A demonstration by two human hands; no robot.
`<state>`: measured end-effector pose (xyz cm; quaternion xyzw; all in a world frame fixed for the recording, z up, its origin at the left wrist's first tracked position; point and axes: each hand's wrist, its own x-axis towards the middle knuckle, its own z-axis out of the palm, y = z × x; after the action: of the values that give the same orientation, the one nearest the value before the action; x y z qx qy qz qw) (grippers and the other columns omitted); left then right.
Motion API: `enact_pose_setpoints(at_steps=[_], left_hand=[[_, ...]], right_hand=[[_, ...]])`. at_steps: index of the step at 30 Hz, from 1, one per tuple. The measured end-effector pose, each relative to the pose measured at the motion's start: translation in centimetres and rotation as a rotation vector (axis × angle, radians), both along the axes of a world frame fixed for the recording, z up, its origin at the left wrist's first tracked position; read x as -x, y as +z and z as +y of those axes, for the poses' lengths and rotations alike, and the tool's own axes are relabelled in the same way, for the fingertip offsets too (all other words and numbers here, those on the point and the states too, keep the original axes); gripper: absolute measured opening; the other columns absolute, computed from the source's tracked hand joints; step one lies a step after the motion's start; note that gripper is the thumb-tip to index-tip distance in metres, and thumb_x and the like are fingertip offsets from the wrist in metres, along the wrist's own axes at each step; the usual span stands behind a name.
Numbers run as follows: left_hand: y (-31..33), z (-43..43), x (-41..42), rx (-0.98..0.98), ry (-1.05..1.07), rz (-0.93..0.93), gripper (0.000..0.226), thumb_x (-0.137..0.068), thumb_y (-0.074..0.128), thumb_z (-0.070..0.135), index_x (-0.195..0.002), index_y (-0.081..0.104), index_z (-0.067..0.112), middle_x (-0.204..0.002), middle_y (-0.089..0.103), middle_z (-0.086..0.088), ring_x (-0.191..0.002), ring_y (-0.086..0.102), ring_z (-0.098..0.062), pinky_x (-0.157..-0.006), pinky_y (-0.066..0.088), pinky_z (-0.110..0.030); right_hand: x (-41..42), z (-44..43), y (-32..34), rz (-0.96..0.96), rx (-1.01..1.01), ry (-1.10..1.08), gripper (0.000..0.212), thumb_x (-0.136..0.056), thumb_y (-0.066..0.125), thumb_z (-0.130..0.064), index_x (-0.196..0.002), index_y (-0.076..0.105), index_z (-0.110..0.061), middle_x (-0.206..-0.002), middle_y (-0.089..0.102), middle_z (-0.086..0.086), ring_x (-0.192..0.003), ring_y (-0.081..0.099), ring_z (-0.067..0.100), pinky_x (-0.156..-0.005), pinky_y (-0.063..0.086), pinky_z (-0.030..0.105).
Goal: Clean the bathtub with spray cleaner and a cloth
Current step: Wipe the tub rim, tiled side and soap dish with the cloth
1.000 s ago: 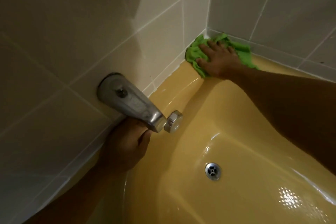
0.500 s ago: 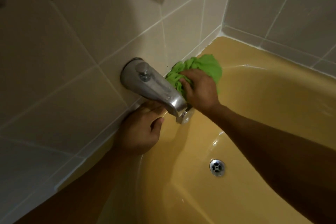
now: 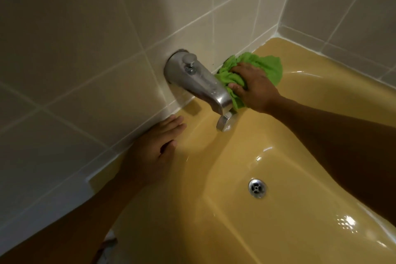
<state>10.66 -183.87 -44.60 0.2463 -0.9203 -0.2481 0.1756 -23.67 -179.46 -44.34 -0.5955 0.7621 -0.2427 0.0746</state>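
Tiled walls [image 3: 90, 75] in pale beige meet at a corner above our yellow bathtub [image 3: 267, 210], and we lean over its tap end. Our right hand [image 3: 256, 88] has its grip closed tight around a bunched green cloth [image 3: 265, 64], fingers curled into the folds, and it presses that cloth against the far side of the chrome spout [image 3: 201, 83], just above the tub ledge where the wall begins. Most of the cloth bulges out behind the knuckles toward the corner, with a tail hanging below the thumb beside the spout's mouth. Our left hand [image 3: 154, 152] lies flat on the ledge below and to the near side of the spout, its grip apart with fingers spread and holding nothing; we judge that it only braces us. Below the spout's mouth sits a round chrome knob [image 3: 224, 123], and further down in the basin, well apart from both hands, is the drain [image 3: 257, 187]. We see no spray bottle anywhere, so we cannot tell whether the spraying is finished. The basin shines with bright highlights, though whether that is wet cleaner or plain gloss is unclear. We judge ourselves to be in the middle of the wiping stage, working on the spout and the ledge around it, with the basin walls, the floor near the drain and the near rim likely left to wipe.
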Motion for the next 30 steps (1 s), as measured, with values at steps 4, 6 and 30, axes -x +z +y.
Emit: enact_pose_setpoints(at_steps=[4,6,30], left_hand=[[0.0,0.7,-3.2,-0.029,0.016,-0.017,0.048,-0.106,0.039,0.034,-0.148,0.055,0.018,-0.160,0.044,0.007,-0.152,0.031,-0.008,-0.124,0.025,-0.029],[-0.1,1.0,-4.4,-0.026,0.019,-0.034,0.048,-0.107,0.039,0.036,-0.149,0.053,0.019,-0.161,0.041,0.008,-0.153,0.028,-0.007,-0.124,0.022,-0.025],[-0.6,3.8,-10.7,0.220,0.164,-0.117,0.048,-0.107,0.037,0.026,-0.154,0.046,0.021,-0.163,0.038,0.006,-0.154,0.028,-0.010,-0.123,0.022,-0.026]], right_hand=[[-2.5,-1.1,0.1,-0.086,0.147,-0.165,0.041,-0.100,0.060,-0.029,-0.136,0.061,-0.008,-0.140,0.060,0.016,-0.129,0.053,0.035,-0.111,0.036,0.039],[-3.5,-1.0,0.3,-0.102,0.176,-0.191,0.034,-0.098,0.065,-0.024,-0.129,0.067,-0.009,-0.130,0.067,0.013,-0.120,0.060,0.033,-0.103,0.043,0.037],[-11.5,2.5,-2.2,0.030,0.056,0.128,0.060,-0.102,0.033,-0.063,-0.153,0.035,-0.032,-0.159,0.041,0.003,-0.148,0.034,0.034,-0.120,0.024,0.058]])
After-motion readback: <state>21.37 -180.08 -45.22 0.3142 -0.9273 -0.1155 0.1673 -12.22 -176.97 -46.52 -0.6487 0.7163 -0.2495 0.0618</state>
